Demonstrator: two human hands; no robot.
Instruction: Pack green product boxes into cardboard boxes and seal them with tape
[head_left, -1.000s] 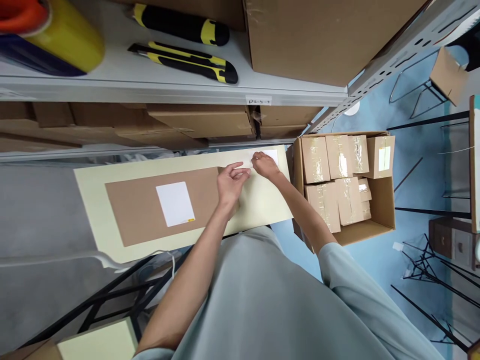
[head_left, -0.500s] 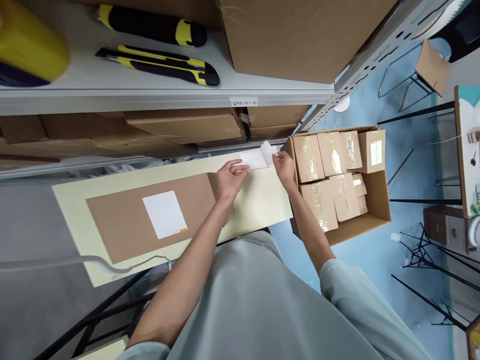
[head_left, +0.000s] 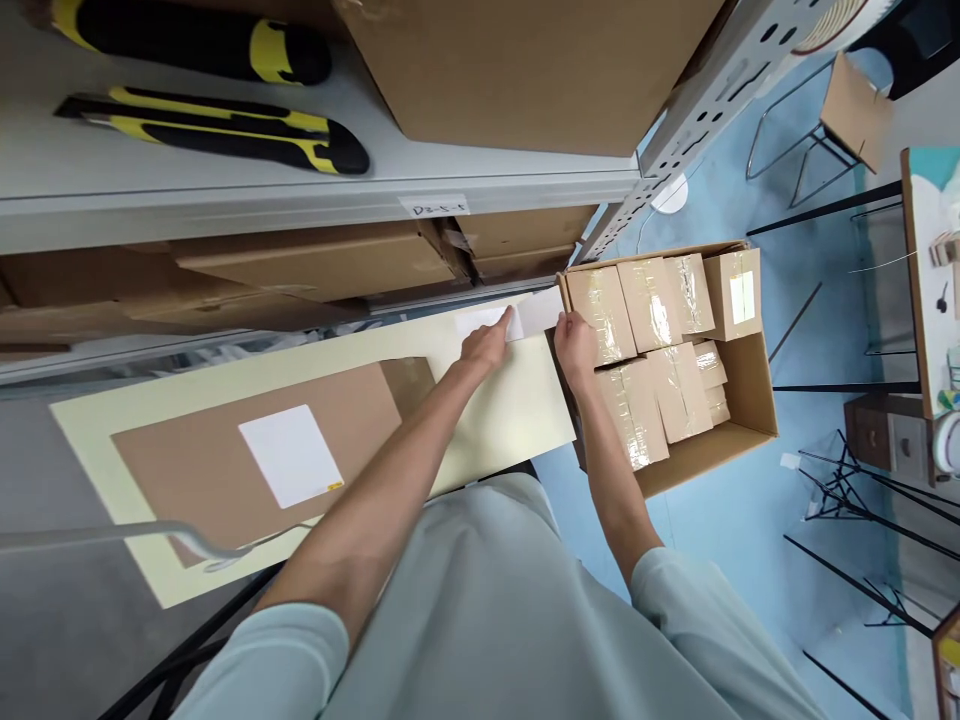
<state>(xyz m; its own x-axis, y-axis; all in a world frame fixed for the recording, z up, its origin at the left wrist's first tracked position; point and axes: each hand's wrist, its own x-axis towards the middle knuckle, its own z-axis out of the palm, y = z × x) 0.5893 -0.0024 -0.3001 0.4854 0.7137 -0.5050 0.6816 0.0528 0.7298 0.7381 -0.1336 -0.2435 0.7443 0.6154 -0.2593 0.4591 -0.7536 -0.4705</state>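
Indeed, the bare right hand (head_left: 576, 348) grasped the end of a thin white paper sheet (head_left: 540, 312) upon the long pale-yellow flat board (head_left: 514, 405), while the bare left hand (head_left: 486, 345) laid its stretched forefinger there, its other fingers I could not judge.
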